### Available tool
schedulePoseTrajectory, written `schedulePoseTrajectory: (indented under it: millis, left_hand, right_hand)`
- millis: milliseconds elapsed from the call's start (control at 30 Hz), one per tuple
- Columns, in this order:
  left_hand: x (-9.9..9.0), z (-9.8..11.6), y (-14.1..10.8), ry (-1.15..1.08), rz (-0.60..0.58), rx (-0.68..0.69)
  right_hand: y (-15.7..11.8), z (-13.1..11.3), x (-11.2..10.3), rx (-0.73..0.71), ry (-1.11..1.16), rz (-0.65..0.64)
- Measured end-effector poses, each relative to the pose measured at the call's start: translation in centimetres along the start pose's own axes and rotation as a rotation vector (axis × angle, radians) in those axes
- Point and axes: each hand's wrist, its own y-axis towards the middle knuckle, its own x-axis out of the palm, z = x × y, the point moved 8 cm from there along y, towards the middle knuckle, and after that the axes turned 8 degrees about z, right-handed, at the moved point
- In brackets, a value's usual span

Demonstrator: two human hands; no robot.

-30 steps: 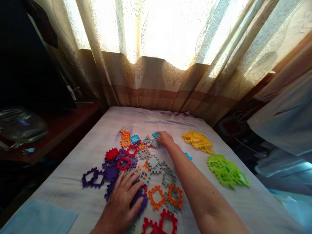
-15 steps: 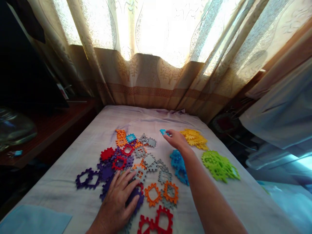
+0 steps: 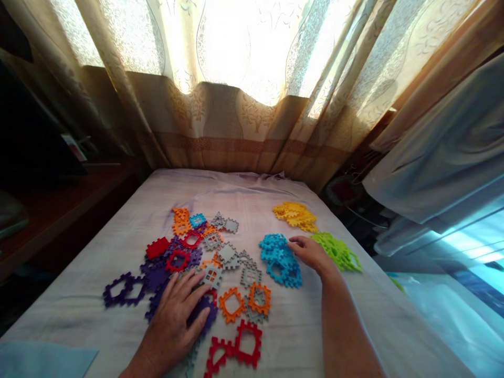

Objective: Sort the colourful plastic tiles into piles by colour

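My left hand lies flat with fingers spread over the mixed heap, on purple interlocking plastic pieces with notched edges. A grey window-shaped piece is at its fingertips. My right hand is at the right edge of a pile of blue interlocking pieces; its fingers are loosely extended and I see nothing in them. Beyond the left hand, the heap also has red pieces, orange pieces, grey pieces and one blue piece.
Yellow pieces form a pile at the back right, with green pieces beside my right wrist. Two joined red frames lie near the front. A light-blue cloth is at the front left. Curtains hang behind the bed sheet.
My right hand has come back toward me from beyond the blue pile. The blue piece it held is out of its fingers, and the pile shows more pieces at its far end. The view has shifted right.
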Motion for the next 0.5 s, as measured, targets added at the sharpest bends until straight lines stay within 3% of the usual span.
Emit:
schedulePoseTrajectory:
  millis: [233, 333, 400, 500]
  left_hand:
    - [0.1, 0.0, 0.0, -0.019, -0.009, -0.019]
    - [-0.1, 0.1, 0.1, -0.032, 0.000, -0.030]
    - [-0.2, 0.1, 0.1, -0.043, -0.001, -0.040]
    - [-0.2, 0.2, 0.1, -0.063, -0.013, -0.061]
  right_hand:
    - [-0.6, -0.6, -0.6, -0.010, -0.112, -0.019]
    - [-1.0, -1.2, -1.6, 0.018, -0.185, 0.036]
    - [-1.5, -2.8, -2.1, 0.002, -0.224, 0.108]
    - [-2.2, -8.0, -1.1, -0.165, -0.234, 0.157]
